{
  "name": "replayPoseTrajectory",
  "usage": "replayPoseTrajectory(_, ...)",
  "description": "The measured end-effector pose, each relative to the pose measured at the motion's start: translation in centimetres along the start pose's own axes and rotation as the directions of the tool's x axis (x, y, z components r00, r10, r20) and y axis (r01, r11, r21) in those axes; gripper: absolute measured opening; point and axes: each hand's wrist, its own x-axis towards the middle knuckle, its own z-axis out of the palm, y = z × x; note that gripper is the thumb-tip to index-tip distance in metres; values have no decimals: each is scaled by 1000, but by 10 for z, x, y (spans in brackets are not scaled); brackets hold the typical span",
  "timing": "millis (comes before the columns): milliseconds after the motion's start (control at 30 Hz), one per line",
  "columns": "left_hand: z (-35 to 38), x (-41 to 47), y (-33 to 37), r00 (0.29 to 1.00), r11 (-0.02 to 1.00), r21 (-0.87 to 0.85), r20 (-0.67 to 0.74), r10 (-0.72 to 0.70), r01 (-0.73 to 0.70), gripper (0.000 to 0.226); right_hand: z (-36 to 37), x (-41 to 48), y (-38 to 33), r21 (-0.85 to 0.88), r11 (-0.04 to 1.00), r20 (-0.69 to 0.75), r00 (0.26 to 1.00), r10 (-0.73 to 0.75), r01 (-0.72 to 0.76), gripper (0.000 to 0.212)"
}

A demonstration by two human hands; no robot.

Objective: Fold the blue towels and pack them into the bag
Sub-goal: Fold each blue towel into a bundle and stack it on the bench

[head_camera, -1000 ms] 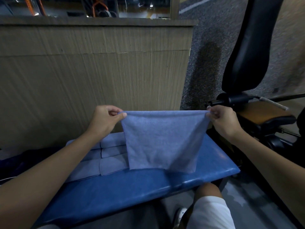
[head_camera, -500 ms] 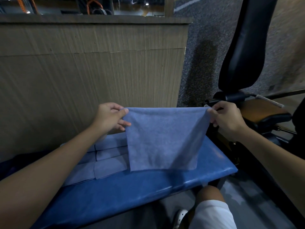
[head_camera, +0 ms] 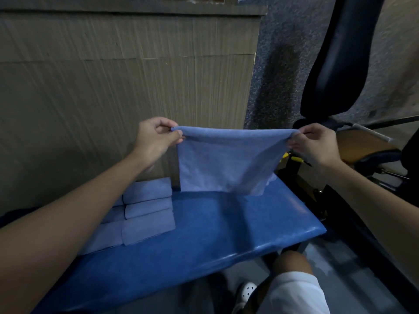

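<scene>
Blue towel [head_camera: 226, 159] hangs above the table [head_camera: 226, 223] from my left hand [head_camera: 156, 139] and right hand [head_camera: 315, 143] — each pinching a top corner — and I'd guess uneven tension could skew the fold.

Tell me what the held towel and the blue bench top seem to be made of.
The held towel: soft cloth, perhaps microfibre, matte; it hangs limp, sags along its top edge and its lower corner curls. The blue bench top: probably vinyl or similar wipeable covering over padding, semi-gloss; light glints along its front edge and rounded corner.
</scene>
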Motion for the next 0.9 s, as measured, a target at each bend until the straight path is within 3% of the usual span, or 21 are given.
replayPoseTrajectory(100, -4, -27, -23, 994, 994, 68, 71, -88, 83, 17, -2, -28, 19, -22, 997, 58, 995, 76, -75, 15)
replayPoseTrajectory(200, -13, -62, -58, 968, 969, 182, 157, -195, 166, 22, -3, -66, 48, -161, 976, 168, 970, 176, -149, 17)
replayPoseTrajectory(467, -37, -125, -125, 839, 810, 536, 309, -449, 236, 15, -6, -130, 105, -567, 808, 415, 793, 446, -157, 14)
replayPoseTrajectory(567, -38, -129, -140, 828, 753, 646, 352, -437, 123, 24, -3, -133, 114, -622, 767, 431, 750, 503, -157, 20)
replayPoseTrajectory(700, -36, -133, -168, 801, 738, 675, 452, -393, -19, 14, 11, -137, 126, -528, 828, 457, 759, 463, -187, 20)
replayPoseTrajectory(900, -9, -133, -192, 637, 596, 774, 574, -515, -215, 26, 40, -142, 148, -521, 842, 518, 733, 441, -138, 25)
